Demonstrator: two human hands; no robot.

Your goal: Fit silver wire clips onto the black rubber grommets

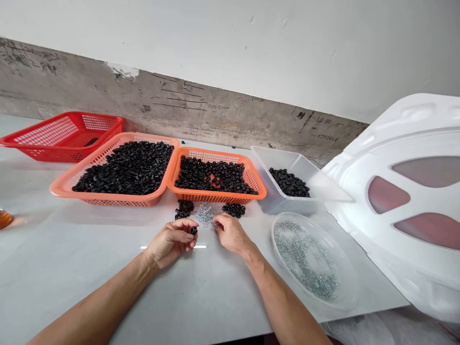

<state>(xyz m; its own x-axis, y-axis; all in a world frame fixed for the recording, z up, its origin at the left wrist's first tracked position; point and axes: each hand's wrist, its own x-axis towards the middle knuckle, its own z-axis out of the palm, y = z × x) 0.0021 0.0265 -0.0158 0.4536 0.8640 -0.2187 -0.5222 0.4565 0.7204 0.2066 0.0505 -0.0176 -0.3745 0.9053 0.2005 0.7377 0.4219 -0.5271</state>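
Note:
My left hand (171, 241) rests on the white table with its fingers curled, pinching a small black ring (193, 230) at the fingertips. My right hand (230, 232) lies just to the right, fingers bent down at the edge of a little heap of tiny silver metal parts (205, 212); what it pinches, if anything, is hidden. Two small piles of black rings lie beyond the hands, the left pile (184, 209) and the right pile (234, 209).
Two orange baskets (64, 186) (259, 193) hold many black rings. A red basket (46, 143) stands far left, a clear tub (316, 191) with rings to the right. A clear round dish (350, 287) holds silver parts. White moulded foam (413, 139) fills the right.

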